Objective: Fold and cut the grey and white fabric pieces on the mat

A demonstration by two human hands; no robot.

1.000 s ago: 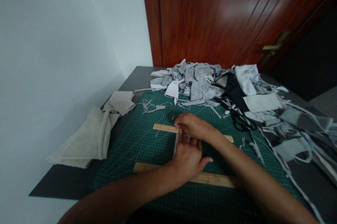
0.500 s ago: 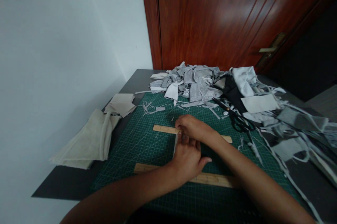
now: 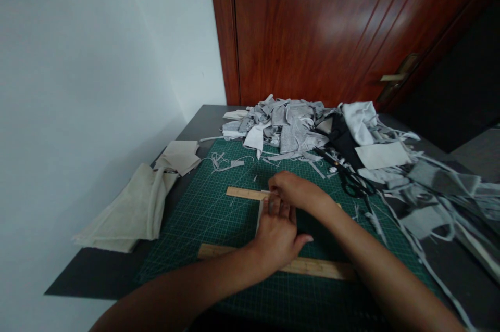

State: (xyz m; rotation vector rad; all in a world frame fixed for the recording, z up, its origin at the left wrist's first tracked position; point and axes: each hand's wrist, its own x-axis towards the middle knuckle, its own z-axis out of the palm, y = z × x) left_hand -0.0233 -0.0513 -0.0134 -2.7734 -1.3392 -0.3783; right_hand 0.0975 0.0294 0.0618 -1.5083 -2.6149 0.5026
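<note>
My left hand (image 3: 278, 235) lies flat with fingers stretched out on a small grey fabric piece (image 3: 260, 212) on the green cutting mat (image 3: 203, 217). My right hand (image 3: 294, 190) crosses above it, fingers curled at the far wooden ruler (image 3: 244, 193), pinching at the fabric's top edge; what sits between its fingertips is hidden. A second, longer wooden ruler (image 3: 312, 267) lies across the mat under my left wrist.
A heap of grey and white fabric scraps (image 3: 289, 124) fills the back of the dark table. Black scissors (image 3: 349, 178) lie at the mat's right. More strips (image 3: 433, 191) trail right. Folded beige cloth (image 3: 133, 209) lies left by the white wall. A wooden door (image 3: 332, 25) stands behind.
My right hand has shifted slightly to the right along the far ruler. My left hand stays pressed on the fabric. The view has tilted a little.
</note>
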